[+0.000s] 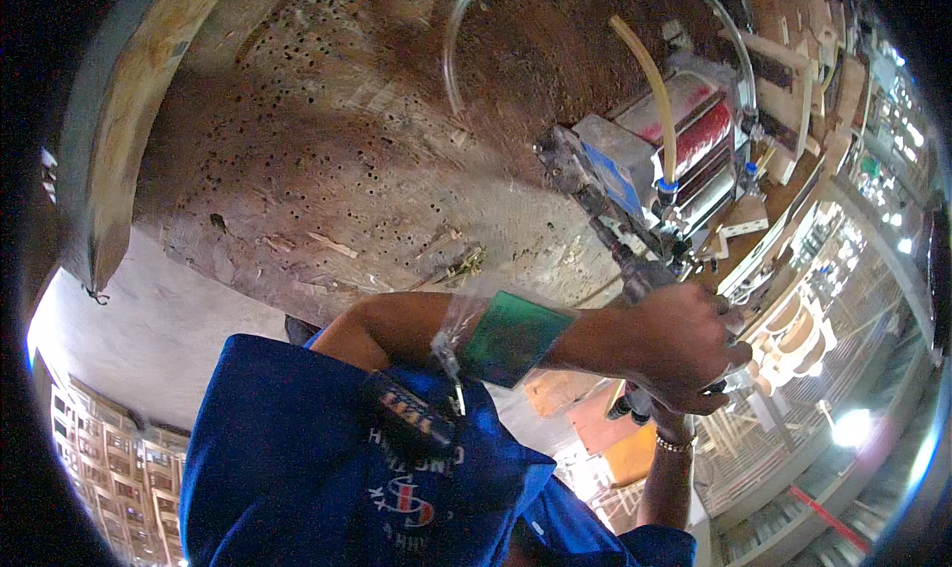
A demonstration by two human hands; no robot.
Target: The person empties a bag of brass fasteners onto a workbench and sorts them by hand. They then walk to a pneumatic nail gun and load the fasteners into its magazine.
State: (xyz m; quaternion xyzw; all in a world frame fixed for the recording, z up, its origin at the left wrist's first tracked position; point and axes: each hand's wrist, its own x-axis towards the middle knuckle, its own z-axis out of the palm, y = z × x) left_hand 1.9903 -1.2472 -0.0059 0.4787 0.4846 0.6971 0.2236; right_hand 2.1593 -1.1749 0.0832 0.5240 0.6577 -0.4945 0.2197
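Note:
My left hand (679,339) reaches across to the right, its fingers curled around a dark handle (645,277) of a tool or machine part whose exact kind I cannot make out. That handle runs up to a metal machine (659,155) with a red cylinder, a blue plate and a yellowish hose (654,91) plugged into a blue fitting. My right hand (676,423) is just below and behind the left, with a beaded bracelet on its wrist; the left hand hides most of its fingers. Beside it shows a short dark cylindrical part (625,405).
A worn wooden board (337,170) dotted with small holes and wood chips spreads out at left. A clear hose (451,61) loops over it. Wooden pieces (793,91) lie at far right. A clear pouch with a green card (511,337) covers my left forearm.

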